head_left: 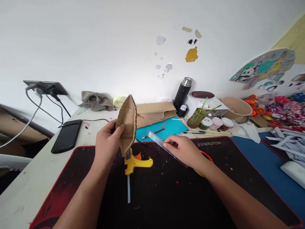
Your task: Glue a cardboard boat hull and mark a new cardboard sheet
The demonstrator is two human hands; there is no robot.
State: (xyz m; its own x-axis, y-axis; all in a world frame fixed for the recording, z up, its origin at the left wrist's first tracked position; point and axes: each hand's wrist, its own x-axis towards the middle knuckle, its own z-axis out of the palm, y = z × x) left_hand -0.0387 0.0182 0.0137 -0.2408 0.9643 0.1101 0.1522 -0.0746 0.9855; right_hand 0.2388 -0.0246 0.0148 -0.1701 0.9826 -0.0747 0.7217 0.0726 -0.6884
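Observation:
My left hand (106,140) pinches a folded, boat-shaped cardboard piece (127,122), thumb on its inner face, and holds it upright above the mat. My right hand (182,148) is closed on the edge of a clear plastic ruler (156,138), which slants across the back of the mat. Just below the cardboard lies a yellow hot glue gun (139,163), a glue stick (129,189) poking out of its rear. Its nozzle end is partly hidden by the cardboard. Under my right wrist, partly covered, is a red and yellow round thing (206,156).
A black desk mat (166,197) covers the front of the table. Behind it are blue paper (176,126), flat cardboard (152,109), a black thermos (182,92), a jar with brushes (196,119) and paint pots (216,123). A phone (66,136) lies at left, paper strips (290,141) at right.

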